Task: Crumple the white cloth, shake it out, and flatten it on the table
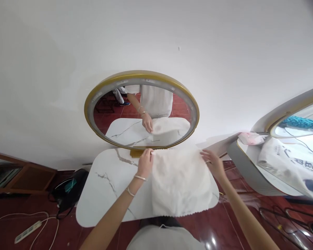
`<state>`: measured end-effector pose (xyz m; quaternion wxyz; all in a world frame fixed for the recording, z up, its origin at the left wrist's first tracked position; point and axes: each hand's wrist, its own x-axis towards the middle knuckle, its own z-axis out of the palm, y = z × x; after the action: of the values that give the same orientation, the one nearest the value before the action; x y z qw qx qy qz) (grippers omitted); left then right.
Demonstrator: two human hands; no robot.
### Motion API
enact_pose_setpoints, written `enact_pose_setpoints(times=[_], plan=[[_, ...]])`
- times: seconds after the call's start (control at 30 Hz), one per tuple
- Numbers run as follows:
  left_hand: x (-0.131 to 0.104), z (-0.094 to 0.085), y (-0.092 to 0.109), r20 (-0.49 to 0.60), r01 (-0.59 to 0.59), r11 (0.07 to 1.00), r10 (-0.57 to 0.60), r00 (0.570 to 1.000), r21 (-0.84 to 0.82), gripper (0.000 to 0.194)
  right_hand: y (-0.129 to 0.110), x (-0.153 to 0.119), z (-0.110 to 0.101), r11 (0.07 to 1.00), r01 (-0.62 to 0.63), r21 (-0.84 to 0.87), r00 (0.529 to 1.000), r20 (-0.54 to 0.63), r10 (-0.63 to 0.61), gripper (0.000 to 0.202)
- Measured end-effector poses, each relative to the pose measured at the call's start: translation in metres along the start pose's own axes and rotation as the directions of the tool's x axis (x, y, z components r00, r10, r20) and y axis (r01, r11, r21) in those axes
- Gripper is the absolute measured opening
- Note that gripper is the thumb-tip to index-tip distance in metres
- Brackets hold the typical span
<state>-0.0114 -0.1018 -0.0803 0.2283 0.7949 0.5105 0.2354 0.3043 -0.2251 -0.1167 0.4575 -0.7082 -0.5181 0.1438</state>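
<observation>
A white cloth [181, 184] with scalloped edges is spread over the right part of a white marbled table [99, 194]. My left hand [146, 162] pinches its far left corner, and a bangle and a bracelet circle that wrist. At the far right corner, my right hand [212, 162] has its fingers closed on the cloth's edge; a ring shows on one finger. The cloth's near edge hangs at the front of the table. Behind it stands an oval gold-framed mirror [142, 74], which reflects one hand and the cloth.
To the right, another table [250, 166] holds a pink-white packet [250, 138] and a printed white bag [289, 156] before a second mirror [266, 121]. On the red floor at left lie a power strip [28, 232], cables and a black bag [67, 191].
</observation>
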Motion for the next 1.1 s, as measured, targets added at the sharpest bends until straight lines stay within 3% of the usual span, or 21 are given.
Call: enact_pose_setpoints(times=[0.07,0.17,0.23,0.33,0.47,0.57,0.7,0.83,0.93,1.1], plan=[[-0.007,0.047,-0.012,-0.013,-0.061,0.996,0.062,0.998,0.066,0.032,0.032,-0.016,0.035,0.991,0.075,-0.110,0.997,0.017,-0.073,0.046],[-0.016,0.104,-0.026,0.110,-0.229,0.961,0.214,0.971,0.153,0.038,0.061,-0.038,0.077,0.967,0.140,-0.215,0.980,0.169,-0.105,0.049],[-0.014,0.130,-0.033,0.161,-0.303,0.932,0.274,0.948,0.200,0.042,0.067,-0.041,0.100,0.945,0.178,-0.273,0.966,0.232,-0.115,0.050],[0.000,0.155,-0.042,0.151,-0.336,0.907,0.305,0.940,0.256,0.049,0.063,-0.030,0.132,0.888,0.232,-0.398,0.942,0.320,-0.103,0.052],[0.016,0.174,-0.050,0.067,-0.284,0.904,0.277,0.958,0.320,0.056,0.055,-0.012,0.164,0.752,0.304,-0.585,0.911,0.409,-0.049,0.050],[0.026,0.183,-0.046,0.057,-0.242,0.904,0.238,0.970,0.352,0.058,0.059,0.001,0.170,0.677,0.361,-0.641,0.907,0.409,-0.096,0.050],[0.047,0.190,-0.030,0.052,-0.165,0.915,0.157,0.986,0.368,0.059,0.066,0.024,0.165,0.676,0.374,-0.634,0.902,0.419,-0.106,0.050],[0.075,0.193,-0.015,0.154,-0.126,0.919,0.073,0.985,0.374,0.055,0.072,0.050,0.160,0.715,0.354,-0.602,0.894,0.442,-0.071,0.049],[0.094,0.198,-0.012,0.227,-0.166,0.914,0.084,0.970,0.371,0.046,0.079,0.066,0.156,0.730,0.292,-0.618,0.912,0.411,-0.017,0.048],[0.113,0.215,-0.006,0.365,-0.288,0.904,0.165,0.916,0.316,0.047,0.099,0.085,0.139,0.677,0.018,-0.736,0.963,0.194,0.186,0.053]])
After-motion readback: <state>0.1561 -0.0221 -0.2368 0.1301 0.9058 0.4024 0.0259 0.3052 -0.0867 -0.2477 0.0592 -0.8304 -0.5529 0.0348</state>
